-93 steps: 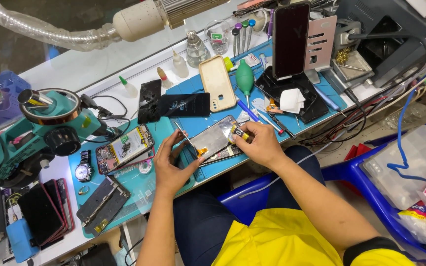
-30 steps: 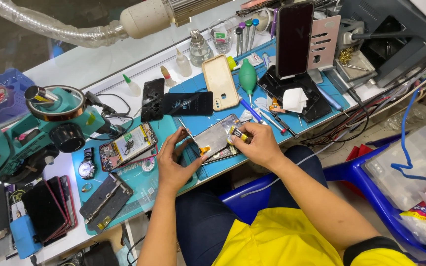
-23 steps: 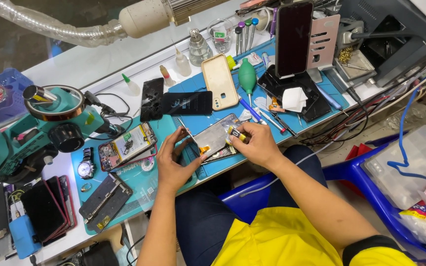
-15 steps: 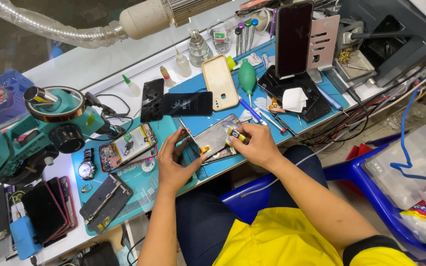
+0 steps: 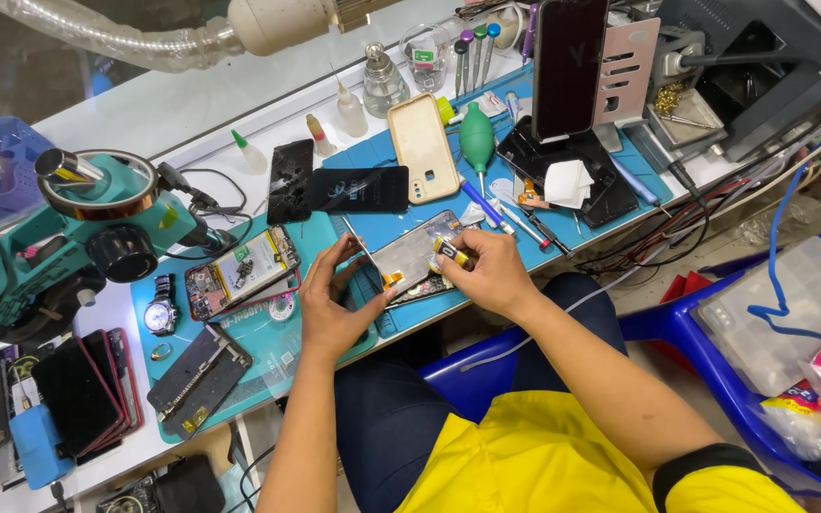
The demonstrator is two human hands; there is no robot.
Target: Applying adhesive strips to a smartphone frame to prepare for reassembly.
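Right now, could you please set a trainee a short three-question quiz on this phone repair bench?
1. True or false: both hands are on the opened phone.
2. Which hand holds the small yellow-and-black tool: A) left hand, B) right hand?
3. What green, bulb-shaped thing lies just right of the beige phone case?

Key: 1 true. 2 B. 3 the green air blower.

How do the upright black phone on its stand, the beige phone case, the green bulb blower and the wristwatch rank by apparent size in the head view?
1. Upright black phone
2. Beige phone case
3. Green bulb blower
4. Wristwatch

The phone stands raised toward the camera, so its lead over the case is unsure.
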